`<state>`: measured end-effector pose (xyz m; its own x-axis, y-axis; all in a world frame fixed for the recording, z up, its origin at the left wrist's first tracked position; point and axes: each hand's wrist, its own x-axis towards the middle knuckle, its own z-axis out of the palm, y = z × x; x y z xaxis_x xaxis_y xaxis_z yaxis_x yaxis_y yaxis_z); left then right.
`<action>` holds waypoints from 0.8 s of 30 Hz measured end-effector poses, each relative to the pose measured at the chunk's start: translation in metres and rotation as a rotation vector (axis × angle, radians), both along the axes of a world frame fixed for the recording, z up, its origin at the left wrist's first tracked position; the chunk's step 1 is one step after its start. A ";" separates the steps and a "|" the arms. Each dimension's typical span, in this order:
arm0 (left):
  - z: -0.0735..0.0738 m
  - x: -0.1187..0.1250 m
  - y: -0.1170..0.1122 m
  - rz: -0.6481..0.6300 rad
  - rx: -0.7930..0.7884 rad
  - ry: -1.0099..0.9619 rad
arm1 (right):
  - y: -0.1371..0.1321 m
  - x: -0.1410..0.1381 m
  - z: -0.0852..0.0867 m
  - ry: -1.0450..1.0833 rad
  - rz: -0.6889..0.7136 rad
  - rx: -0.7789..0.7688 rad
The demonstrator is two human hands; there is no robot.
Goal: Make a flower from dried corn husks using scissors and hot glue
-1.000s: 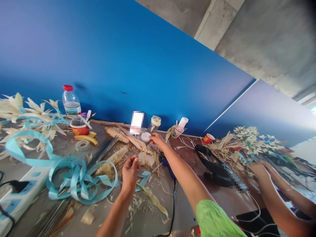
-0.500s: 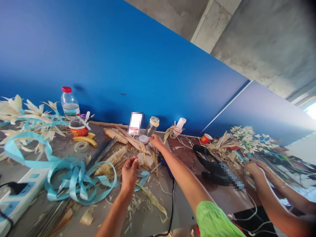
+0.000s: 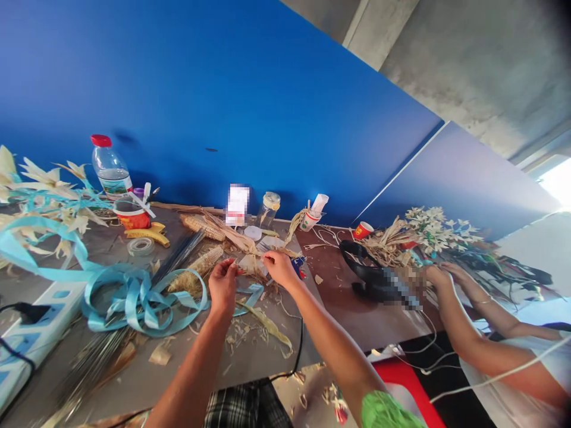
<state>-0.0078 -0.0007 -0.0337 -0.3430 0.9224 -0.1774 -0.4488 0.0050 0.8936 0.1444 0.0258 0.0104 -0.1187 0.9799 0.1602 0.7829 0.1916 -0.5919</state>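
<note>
Both left hand (image 3: 224, 278) and right hand (image 3: 282, 267) look pinched, can't tell on what; far-left husk flowers (image 3: 47, 179) seem done, blue ribbon's (image 3: 128, 300) loose.

**Pinched Fingertips, Pixelated Patches, Cropped Edges**

Whether the left hand (image 3: 223, 284) or the right hand (image 3: 282, 267) pinches anything is too small to tell; pale husk scraps (image 3: 250, 263) between them blend together; the right hand partly covers a blue object (image 3: 298, 261), its full shape hidden; an upright panel (image 3: 237, 204) at the back is pixelated, as is part of the item (image 3: 401, 289) further right; the left edge cuts the power strip (image 3: 44, 330) and pale flowers (image 3: 47, 177); the bottom edge crops the green sleeve (image 3: 390, 410); the right edge cuts off the co-worker (image 3: 499, 371).
</note>
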 end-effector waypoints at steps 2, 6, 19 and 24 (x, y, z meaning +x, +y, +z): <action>0.000 0.000 0.001 0.000 0.009 -0.004 | 0.001 -0.008 -0.006 -0.131 -0.037 0.029; 0.001 0.001 0.001 -0.013 0.008 -0.015 | 0.007 -0.025 -0.014 -0.334 -0.083 0.022; 0.010 0.008 -0.006 -0.190 0.044 0.120 | -0.001 -0.023 -0.009 0.261 -0.013 0.136; 0.012 0.012 -0.008 -0.389 0.027 0.065 | -0.016 -0.020 0.001 0.360 0.103 0.130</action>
<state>0.0040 -0.0085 -0.0217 0.0235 0.9898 -0.1407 -0.3609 0.1397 0.9221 0.1247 0.0102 0.0111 -0.1292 0.9346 0.3316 0.5020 0.3500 -0.7909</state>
